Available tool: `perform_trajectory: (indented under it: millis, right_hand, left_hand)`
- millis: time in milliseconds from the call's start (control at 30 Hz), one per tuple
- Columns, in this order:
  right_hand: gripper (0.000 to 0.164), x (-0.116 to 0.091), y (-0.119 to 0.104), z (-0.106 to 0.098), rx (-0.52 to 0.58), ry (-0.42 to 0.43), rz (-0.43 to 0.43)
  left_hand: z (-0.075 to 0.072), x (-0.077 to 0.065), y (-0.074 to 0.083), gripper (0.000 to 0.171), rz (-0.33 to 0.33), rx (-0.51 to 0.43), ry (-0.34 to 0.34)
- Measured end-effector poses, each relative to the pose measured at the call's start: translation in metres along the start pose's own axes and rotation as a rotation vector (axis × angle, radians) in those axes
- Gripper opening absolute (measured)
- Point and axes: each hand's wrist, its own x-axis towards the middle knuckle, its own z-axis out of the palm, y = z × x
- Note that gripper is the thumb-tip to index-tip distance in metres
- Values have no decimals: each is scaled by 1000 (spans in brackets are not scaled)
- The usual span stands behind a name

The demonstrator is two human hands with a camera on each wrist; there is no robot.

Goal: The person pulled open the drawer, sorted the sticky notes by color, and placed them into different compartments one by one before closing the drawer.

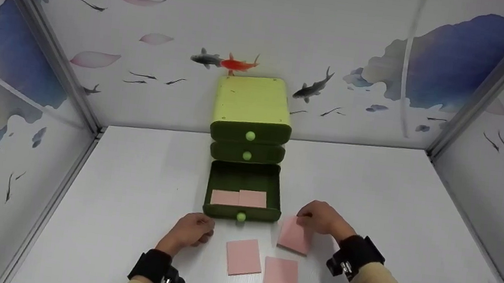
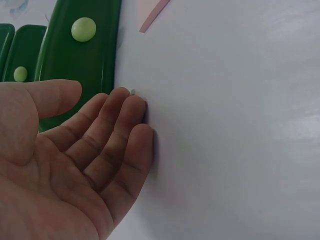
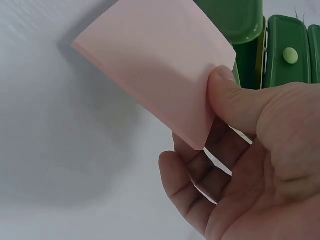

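My right hand (image 1: pixel 323 217) pinches a pink sticky-note pad (image 1: pixel 294 237) at its edge, to the right of the pulled-out bottom drawer (image 1: pixel 221 211). In the right wrist view the thumb lies on the face of the held pad (image 3: pixel 155 60), with fingers behind it. Near the drawer's front left corner rests my left hand (image 1: pixel 188 231), holding nothing, its fingers loosely bent beside the green drawer front (image 2: pixel 75 60). Inside the drawer two pink pads lie side by side. Two more pads, a left one (image 1: pixel 243 257) and a right one (image 1: pixel 281 277), lie on the table before it.
The green drawer cabinet (image 1: pixel 253 101), with a yellow-green top, stands against the back wall (image 1: pixel 165 107). Its middle drawer (image 1: pixel 265 153) also juts out somewhat. Printed panels close in the white table (image 1: pixel 142 171) on the left and right.
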Motion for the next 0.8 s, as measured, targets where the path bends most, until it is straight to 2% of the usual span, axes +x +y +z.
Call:
perform_trajectory:
  millis: [400,667,800]
  right_hand:
    - [20,0,1,-30,22,70,127]
    - [23,11,-10,-50,23,171,114]
    - [23,20,-21,-54,45,215,105]
  left_hand:
    - [1,0,0,27,10,-12,7]
    - [0,-2,1,28,18,-46,-14]
    - [0,-2,0,29,15,-50,-17]
